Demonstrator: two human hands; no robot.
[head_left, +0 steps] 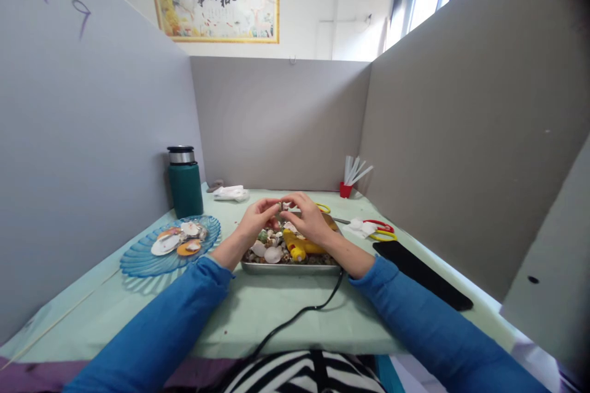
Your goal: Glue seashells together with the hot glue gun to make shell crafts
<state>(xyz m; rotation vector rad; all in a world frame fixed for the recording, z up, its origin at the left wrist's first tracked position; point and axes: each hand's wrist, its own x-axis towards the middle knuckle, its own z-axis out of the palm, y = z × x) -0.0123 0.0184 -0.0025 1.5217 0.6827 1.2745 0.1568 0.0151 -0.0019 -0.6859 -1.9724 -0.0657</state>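
Both my hands meet above a metal tray [290, 268] filled with several small seashells [271, 250]. My left hand [256, 220] and my right hand [308, 216] pinch together on a tiny object, likely a small shell [281, 205], held between the fingertips. A yellow glue gun [299, 246] lies in the tray under my right hand, and its black cord [295, 317] runs toward me across the green table cover. I wear blue sleeves.
A blue glass plate [146, 262] with larger shells sits at left, beside a green thermos [184, 182]. Red-and-yellow scissors [381, 230], a black flat case [421, 274] and a red cup of white sticks [346, 186] stand at right. Grey partition walls enclose the desk.
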